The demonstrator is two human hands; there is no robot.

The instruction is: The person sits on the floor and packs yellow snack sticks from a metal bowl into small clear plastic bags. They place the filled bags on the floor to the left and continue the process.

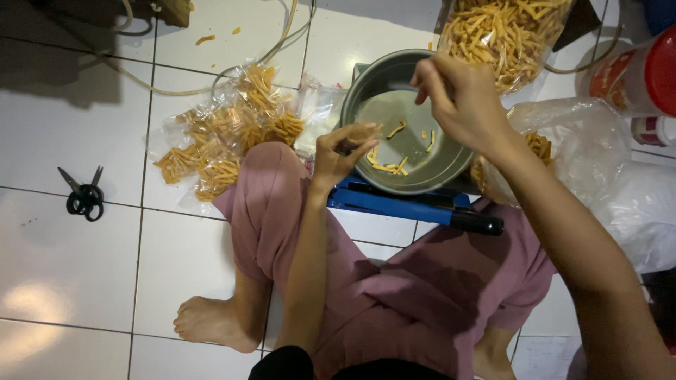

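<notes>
I sit cross-legged on a white tiled floor. A grey metal bowl (pixel 366 88) stands before my knees on a blue device with a black handle (pixel 422 207); a few yellow snack sticks (pixel 387 165) lie in it. My left hand (pixel 339 151) hovers at the bowl's near rim, its fingers pinched on a small clear plastic bag. My right hand (pixel 458 95) is over the bowl's far side, fingers bunched; whether it holds sticks is unclear. Behind it stands a large clear bag of sticks (pixel 507 32).
Several small filled bags of sticks (pixel 225 137) lie on the floor at left. Black scissors (pixel 84 197) lie further left. Crumpled clear plastic (pixel 598 155) and a red-lidded jar (pixel 644 74) sit at right. Cords (pixel 211 77) run across the tiles behind.
</notes>
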